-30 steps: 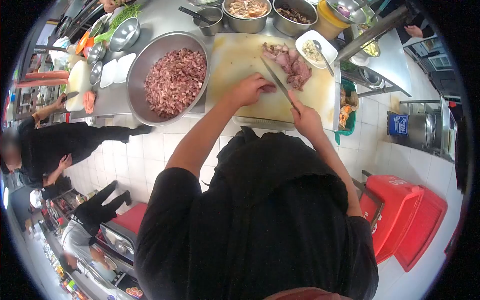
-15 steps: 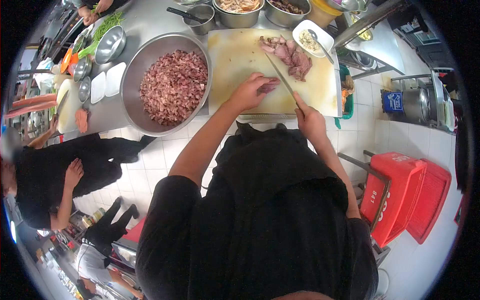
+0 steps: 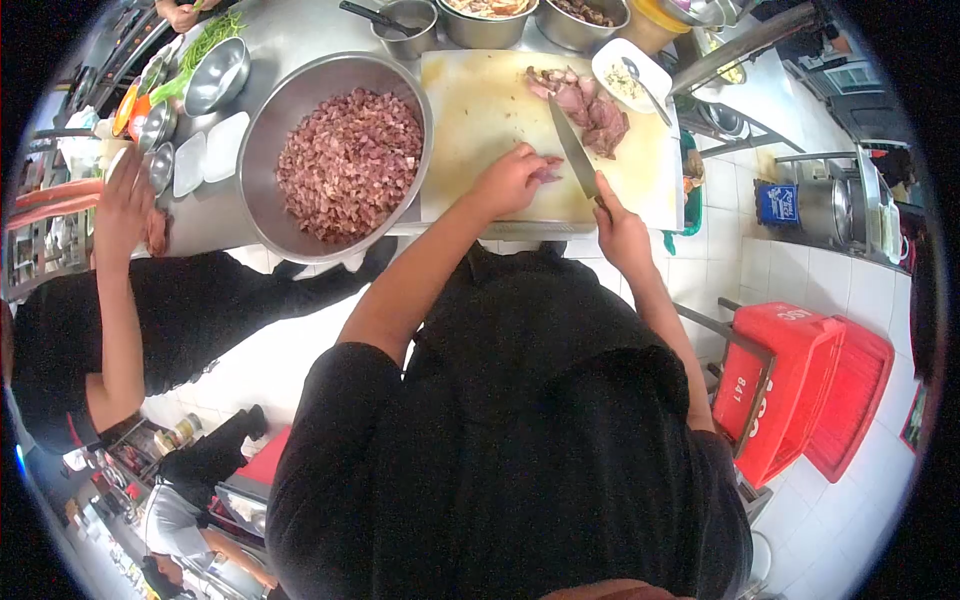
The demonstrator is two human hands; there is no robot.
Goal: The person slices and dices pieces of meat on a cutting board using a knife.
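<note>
My right hand [image 3: 624,235] grips the handle of a kitchen knife [image 3: 573,150]. Its blade points away from me over the cutting board [image 3: 455,130], a little right of my left hand [image 3: 510,183]. The fingers of that left hand are curled over a small piece of meat [image 3: 547,172], mostly covered by them, near the board's front edge. Beyond the blade lies a pile of sliced reddish meat [image 3: 590,110]. To the left, a large steel bowl [image 3: 252,190] holds a heap of diced meat [image 3: 350,165].
A white dish [image 3: 650,75] with chopped food and a spoon sits at the board's far right corner. Steel pots [image 3: 485,30] line the back. At left a co-worker's arm [image 3: 122,270] reaches over the counter. Red crates [image 3: 790,390] stand at my right.
The knife has shifted away from the held meat, and its blade shows broader. My left hand has moved slightly right. The co-worker at left has come closer and raised an arm.
</note>
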